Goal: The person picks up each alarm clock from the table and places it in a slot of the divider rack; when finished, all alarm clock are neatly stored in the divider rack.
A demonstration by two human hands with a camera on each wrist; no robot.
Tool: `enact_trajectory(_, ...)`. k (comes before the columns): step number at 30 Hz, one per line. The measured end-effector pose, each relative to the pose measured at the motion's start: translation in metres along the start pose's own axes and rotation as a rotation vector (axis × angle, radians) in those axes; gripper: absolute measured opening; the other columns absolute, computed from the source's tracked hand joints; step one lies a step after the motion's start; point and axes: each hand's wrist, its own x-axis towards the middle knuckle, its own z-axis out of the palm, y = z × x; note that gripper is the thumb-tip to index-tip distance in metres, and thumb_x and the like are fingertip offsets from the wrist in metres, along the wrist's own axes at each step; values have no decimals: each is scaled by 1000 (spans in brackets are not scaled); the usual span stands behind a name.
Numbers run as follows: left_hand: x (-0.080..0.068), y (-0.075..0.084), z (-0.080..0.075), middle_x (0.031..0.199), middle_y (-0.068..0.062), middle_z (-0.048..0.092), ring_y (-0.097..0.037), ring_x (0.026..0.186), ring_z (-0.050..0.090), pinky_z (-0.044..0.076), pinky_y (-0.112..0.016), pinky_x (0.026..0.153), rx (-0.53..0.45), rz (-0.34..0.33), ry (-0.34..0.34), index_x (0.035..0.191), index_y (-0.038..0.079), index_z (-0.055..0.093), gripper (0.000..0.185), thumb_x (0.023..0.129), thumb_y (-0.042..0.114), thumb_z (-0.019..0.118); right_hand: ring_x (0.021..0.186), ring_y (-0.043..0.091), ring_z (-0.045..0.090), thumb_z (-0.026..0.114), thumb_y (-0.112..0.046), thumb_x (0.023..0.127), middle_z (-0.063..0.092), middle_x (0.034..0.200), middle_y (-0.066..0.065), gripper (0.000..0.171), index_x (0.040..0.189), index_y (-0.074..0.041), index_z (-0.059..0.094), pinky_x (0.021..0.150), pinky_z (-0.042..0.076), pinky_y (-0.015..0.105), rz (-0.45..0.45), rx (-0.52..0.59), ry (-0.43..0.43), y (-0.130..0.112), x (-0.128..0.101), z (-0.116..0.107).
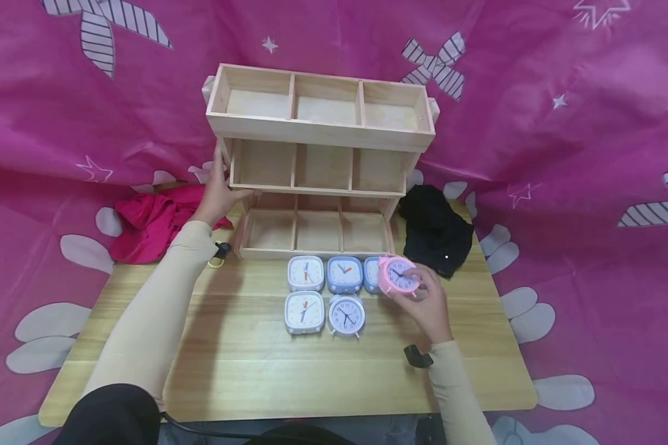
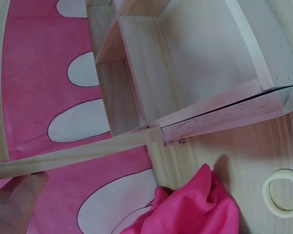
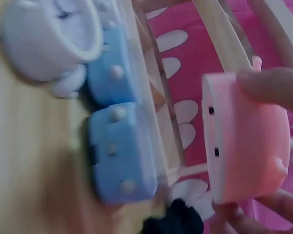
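Note:
My right hand holds a pink alarm clock off the tabletop, its face up. In the right wrist view the fingers grip the clock's pink body from both sides. My left hand touches the left side of a three-tier wooden rack, fingers pointing up along it and thumb stretched toward the middle tier. Near the held clock stand a blue clock, partly hidden, another blue clock and a round white alarm clock. Two squarish white clocks are further left.
Each rack tier has three compartments. A red cloth lies left of the rack and a black cloth right of it. A pale ring lies near the red cloth. The wooden table extends toward me.

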Motion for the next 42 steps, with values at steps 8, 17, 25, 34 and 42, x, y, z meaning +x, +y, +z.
enact_trajectory(8, -1, 1, -3, 179, -10, 7, -38, 162, 26, 36, -58, 130, 1, 16, 6, 171, 29, -15, 139, 82, -10, 85, 113, 32, 61, 97, -23, 78, 65, 127, 15, 46, 110, -8, 67, 97, 56, 47, 13, -38, 16, -9, 71, 56)
enact_trajectory(17, -3, -5, -1, 177, -17, 13, -42, 158, 32, 38, -60, 127, -1, 17, -8, 172, 27, -14, 139, 81, -12, 85, 114, 40, 68, 98, -43, 73, 73, 124, 13, 50, 104, -19, 67, 96, 55, 59, 27, -267, 19, 6, 105, 96)
enact_trajectory(25, -6, 6, -2, 177, -21, 9, -46, 158, 28, 35, -64, 127, -30, 20, -20, 171, 19, -16, 136, 82, -18, 80, 116, 44, 66, 96, -45, 76, 72, 128, 12, 52, 107, -16, 67, 105, 48, 64, 29, -333, 5, -2, 117, 102)
enact_trajectory(34, -2, -3, -2, 176, -17, 13, -39, 158, 30, 38, -60, 127, 14, 50, 10, 172, 23, -13, 138, 81, -16, 83, 118, 42, 67, 96, -43, 76, 70, 136, 13, 50, 107, -15, 68, 102, 48, 62, -5, -430, -2, -5, 125, 111)
enact_trajectory(42, -3, -1, -3, 177, -15, 12, -42, 156, 33, 40, -59, 126, 3, 55, 8, 172, 21, -13, 137, 80, -16, 83, 134, 37, 60, 96, -42, 78, 65, 147, 15, 44, 100, -10, 76, 103, 43, 62, -15, -486, -24, 2, 127, 119)
